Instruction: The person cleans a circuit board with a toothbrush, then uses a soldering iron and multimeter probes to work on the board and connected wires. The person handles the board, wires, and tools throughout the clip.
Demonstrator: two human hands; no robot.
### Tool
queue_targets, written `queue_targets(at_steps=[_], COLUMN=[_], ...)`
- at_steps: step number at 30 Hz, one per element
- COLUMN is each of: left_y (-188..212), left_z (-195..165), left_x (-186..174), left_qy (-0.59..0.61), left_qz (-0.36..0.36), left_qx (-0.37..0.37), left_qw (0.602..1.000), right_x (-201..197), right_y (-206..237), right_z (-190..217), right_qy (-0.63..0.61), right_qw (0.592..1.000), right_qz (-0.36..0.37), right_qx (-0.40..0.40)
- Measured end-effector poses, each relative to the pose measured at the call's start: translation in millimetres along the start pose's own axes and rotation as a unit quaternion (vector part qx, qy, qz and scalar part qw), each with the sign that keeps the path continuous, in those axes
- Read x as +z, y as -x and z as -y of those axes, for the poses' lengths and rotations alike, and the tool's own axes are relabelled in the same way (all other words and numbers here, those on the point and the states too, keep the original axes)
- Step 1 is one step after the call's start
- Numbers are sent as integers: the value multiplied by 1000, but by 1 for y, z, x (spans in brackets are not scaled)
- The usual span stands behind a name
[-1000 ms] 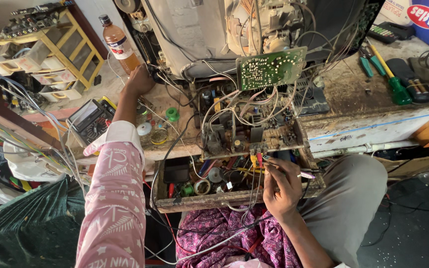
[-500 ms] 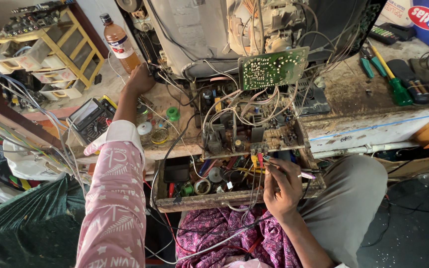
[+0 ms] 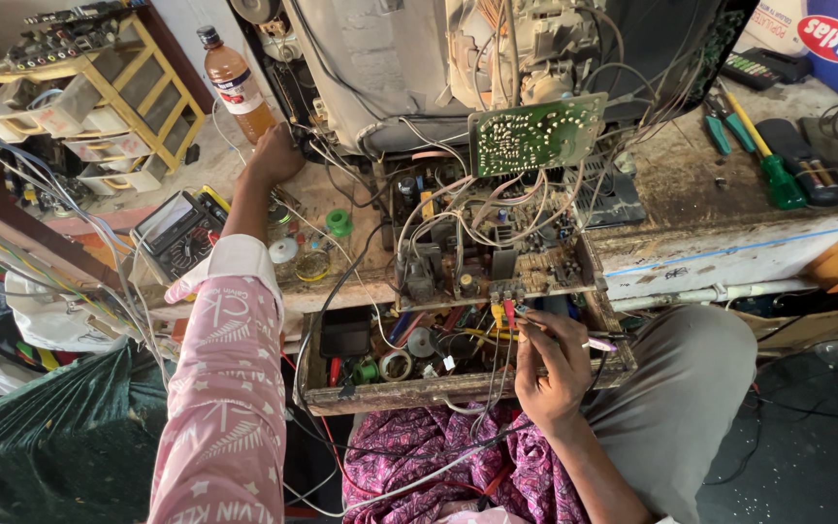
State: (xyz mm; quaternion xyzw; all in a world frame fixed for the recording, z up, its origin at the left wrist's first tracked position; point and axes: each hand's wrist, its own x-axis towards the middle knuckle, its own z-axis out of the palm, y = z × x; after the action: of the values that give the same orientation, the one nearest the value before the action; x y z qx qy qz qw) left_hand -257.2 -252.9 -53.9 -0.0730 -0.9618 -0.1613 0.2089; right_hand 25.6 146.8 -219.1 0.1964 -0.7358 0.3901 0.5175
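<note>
Nearest, the right hand pinches a thin probe, fingers clamped, at the circuit board's front edge; keep the tip steady, clear of wires, while farther off the left hand rests fingers-curled beside the television chassis.

pen-like probe: thin, pale, pink-tipped | lying level, pinched in fingers | beside brown circuit board front edge

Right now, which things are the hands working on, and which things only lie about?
In use: left hand at the wires behind the opened television; right hand holding a thin tool at the circuit board.

Lying about: bottle, multimeter, green-handled tools, yellow rack.
</note>
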Motion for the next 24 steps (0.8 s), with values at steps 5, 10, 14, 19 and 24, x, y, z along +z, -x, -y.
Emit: queue_targets(at_steps=[5,10,14,19,24], left_y=[1,3,5,5,3], left_z=[-1,-6,-11,-9,-5], left_x=[0,-4,-7,-5,-2], left_qy=[-6,-1,16,20,12], left_qz=[-5,1,9,-12,-41], left_qx=[6,-12,-11,12,28], left_qw=[1000,1000,1000,1000,999], right_x=[0,-2,-1,-3,-1], right_y=[-1,-3,-5,-4,-1], right_z=[1,3,5,4,1], right_qy=[-2,2,-2,7,2], right_qw=[1000,1000,1000,1000,1000], right_qz=[-2,3,1,9,5], right_qx=[3,6,6,10,4])
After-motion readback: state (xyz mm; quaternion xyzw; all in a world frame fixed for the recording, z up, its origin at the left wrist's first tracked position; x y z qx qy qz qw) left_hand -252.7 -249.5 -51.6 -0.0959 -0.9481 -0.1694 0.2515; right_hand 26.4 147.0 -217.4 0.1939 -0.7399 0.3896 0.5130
